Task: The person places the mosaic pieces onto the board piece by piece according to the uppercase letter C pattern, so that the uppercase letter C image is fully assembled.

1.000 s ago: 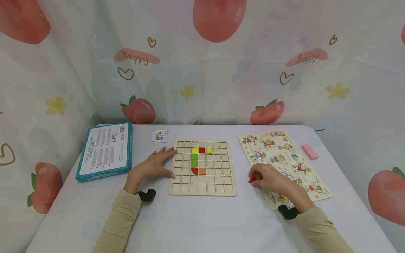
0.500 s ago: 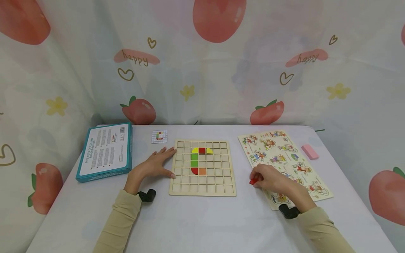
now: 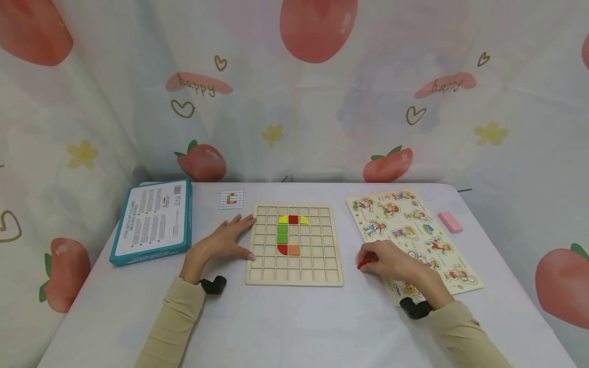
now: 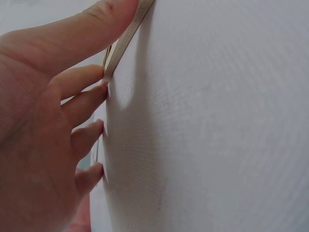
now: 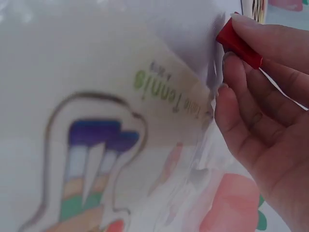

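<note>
A wooden grid board (image 3: 317,263) lies mid-table, with yellow, red, green and orange pieces set in some of its cells. My left hand (image 3: 224,239) rests at the board's left edge, fingers spread, thumb and a fingertip touching the rim; the left wrist view shows the thumb (image 4: 96,29) against that edge. Between thumb and fingers, my right hand (image 3: 384,259) pinches a small red block (image 5: 239,46), to the right of the board. Beneath that hand lies a wooden picture puzzle board (image 3: 368,217), partly covered by the hand and wrist.
A small pattern card (image 3: 232,199) lies behind the grid board on the left. The teal box (image 3: 154,217) sits at the left of the table. A pink block (image 3: 450,222) lies beyond the puzzle board's right edge. Fabric printed with fruit hangs behind the table.
The right hand, with the red block in its pinch, has shifted slightly left toward the grid board, and the block has turned a little. My left hand stays where it was.
</note>
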Demonstrator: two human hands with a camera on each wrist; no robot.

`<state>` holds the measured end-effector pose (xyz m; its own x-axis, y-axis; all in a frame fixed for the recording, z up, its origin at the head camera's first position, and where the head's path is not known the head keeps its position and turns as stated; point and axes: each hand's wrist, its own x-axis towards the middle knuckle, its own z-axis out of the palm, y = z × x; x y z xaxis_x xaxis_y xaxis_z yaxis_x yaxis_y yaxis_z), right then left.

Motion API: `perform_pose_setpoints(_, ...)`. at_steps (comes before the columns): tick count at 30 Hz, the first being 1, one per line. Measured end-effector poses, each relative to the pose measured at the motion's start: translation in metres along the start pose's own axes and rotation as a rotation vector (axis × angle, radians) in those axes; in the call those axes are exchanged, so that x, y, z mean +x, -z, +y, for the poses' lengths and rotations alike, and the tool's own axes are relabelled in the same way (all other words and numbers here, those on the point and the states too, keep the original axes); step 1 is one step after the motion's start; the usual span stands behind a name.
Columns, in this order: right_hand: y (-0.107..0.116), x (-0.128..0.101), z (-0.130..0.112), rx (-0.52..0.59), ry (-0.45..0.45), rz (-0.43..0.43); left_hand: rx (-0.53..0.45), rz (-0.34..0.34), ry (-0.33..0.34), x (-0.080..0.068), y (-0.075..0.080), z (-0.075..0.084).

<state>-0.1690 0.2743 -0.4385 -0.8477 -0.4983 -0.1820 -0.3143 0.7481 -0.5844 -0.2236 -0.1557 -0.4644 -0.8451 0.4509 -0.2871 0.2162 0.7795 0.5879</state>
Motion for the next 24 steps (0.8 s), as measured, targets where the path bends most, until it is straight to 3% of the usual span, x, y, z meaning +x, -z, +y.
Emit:
perform_pose_setpoints(14,-0.008,0.016,-0.015,-0.021,0.093,0.121,-0.001,0.007,-0.008,-0.002,0.0,0.0)
perform_pose_setpoints(24,-0.013,0.024,-0.022,0.042,0.1,0.124,0.009,0.01,0.003,-0.002,0.0,0.001)
